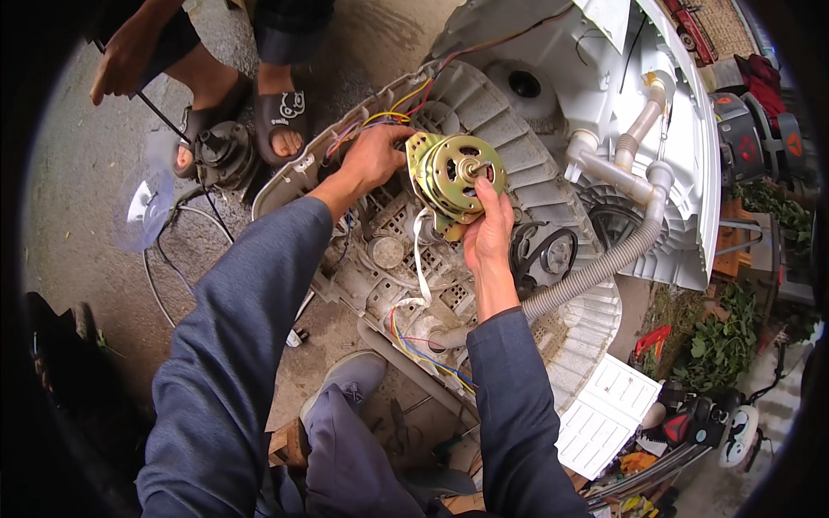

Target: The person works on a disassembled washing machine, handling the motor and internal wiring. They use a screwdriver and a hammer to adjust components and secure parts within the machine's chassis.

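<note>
Holding a yellow-green electric motor [452, 175] above the upturned underside of a white washing machine [553, 164], the person has both hands on it. The left hand [373, 160] grips the motor's left side, fingers curled around its casing near the bundle of coloured wires [393, 112] that runs along the machine's upper left edge. The right hand [489, 229] comes up from below, with the thumb and fingers pinching the motor's lower right rim and one fingertip lying by the central shaft. Both forearms wear dark blue sleeves.

The motor sits over the ribbed plastic base, near its left half, and it probably rests partly on the base, though the hands hide the contact. Just right of the right hand a black drive belt [540, 250] loops around a pulley. A grey corrugated drain hose [596, 272] curves along the machine's lower right edge up to white pipe fittings [617, 160]. More red, yellow and blue wires [414, 341] trail off the base's lower edge toward the person's grey shoe [350, 380].

On the concrete floor by the machine's upper left corner another person's feet in dark slippers [281, 116] stand beside a small dark motor [223, 154], and that person's hand [125, 56] hangs above. A white slatted panel [604, 414] lies by the lower right corner.
</note>
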`<state>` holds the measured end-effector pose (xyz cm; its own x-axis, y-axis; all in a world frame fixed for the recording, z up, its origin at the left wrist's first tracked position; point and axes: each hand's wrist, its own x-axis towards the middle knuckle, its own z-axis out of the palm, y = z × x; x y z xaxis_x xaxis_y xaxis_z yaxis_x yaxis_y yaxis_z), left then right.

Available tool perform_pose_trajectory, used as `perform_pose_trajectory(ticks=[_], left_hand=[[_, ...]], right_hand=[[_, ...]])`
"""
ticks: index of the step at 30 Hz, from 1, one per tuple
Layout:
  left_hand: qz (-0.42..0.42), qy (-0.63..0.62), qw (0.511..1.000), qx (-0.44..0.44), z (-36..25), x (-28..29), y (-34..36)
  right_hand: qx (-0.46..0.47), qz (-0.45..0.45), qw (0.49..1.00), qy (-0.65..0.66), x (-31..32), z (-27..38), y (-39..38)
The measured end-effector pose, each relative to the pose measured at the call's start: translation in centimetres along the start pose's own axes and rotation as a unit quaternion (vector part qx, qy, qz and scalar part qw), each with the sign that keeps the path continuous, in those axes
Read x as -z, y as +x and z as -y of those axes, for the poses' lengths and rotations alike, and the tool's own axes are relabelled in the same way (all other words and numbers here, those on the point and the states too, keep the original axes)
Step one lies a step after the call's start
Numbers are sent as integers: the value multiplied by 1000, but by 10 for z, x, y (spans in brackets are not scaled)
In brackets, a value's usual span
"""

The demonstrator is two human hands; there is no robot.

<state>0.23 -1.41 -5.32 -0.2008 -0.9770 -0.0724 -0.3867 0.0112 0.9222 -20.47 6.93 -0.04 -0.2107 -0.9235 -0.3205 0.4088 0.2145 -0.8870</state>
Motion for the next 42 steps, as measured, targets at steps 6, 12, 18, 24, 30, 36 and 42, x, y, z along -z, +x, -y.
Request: perform_pose_trajectory(ticks=[6, 12, 18, 24, 30, 36, 42], left_hand=[[8, 21, 999, -25, 1, -4, 1], [43, 131, 990, -31, -6, 10, -12], [59, 163, 985, -15, -104, 35, -52], [69, 174, 969, -161, -103, -2, -27], [33, 208, 964, -162, -94, -19, -27], [29, 205, 959, -194, -90, -21, -27], [-4, 212, 945, -249, -82, -14, -34]], right_hand=[[-11, 2, 1000, 12, -7, 4, -2], [-91, 94, 991, 20, 3, 12, -7], [-107, -44, 978, -174, 38, -11, -23], [-20, 22, 961, -276, 17, -48, -43], [81, 1, 918, -388, 16, -59, -46], [100, -10, 935, -341, 21, -67, -45], [-17, -28, 911, -412, 25, -50, -45]])
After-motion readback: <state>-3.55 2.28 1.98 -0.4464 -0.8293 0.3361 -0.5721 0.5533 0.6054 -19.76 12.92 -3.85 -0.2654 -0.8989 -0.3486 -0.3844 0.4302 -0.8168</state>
